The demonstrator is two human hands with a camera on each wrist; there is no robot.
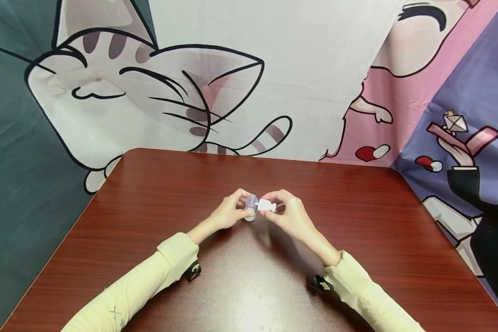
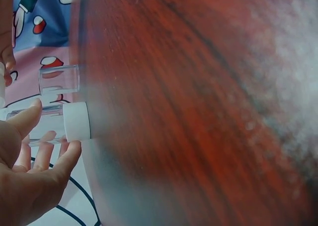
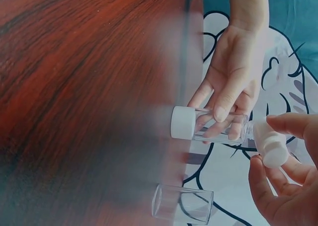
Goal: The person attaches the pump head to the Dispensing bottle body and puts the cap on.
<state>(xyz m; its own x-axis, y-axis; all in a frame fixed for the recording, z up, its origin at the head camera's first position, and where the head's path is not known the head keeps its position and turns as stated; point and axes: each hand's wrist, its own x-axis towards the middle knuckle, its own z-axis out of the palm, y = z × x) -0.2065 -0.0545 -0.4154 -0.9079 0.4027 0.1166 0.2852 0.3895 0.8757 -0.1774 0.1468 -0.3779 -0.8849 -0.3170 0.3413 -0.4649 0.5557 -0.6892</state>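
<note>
In the head view my left hand (image 1: 232,211) holds a small clear bottle (image 1: 251,203) upright, low over the tabletop. Its white base (image 3: 183,122) and narrow neck show in the right wrist view, where the thumb lies along the clear wall and the fingers are behind it. My right hand (image 1: 288,211) pinches a white pump-like top (image 1: 267,205) between thumb and fingers. That top is tilted on its side, right at the bottle's mouth. Beside the bottle a clear cylindrical cap (image 3: 183,203) stands on the table, also visible in the left wrist view.
Both hands are over the far middle part of a dark red-brown wooden table (image 1: 157,203). Cloth with cartoon drawings (image 1: 315,69) hangs behind its far edge. A black object (image 1: 495,249) is at the right edge of view.
</note>
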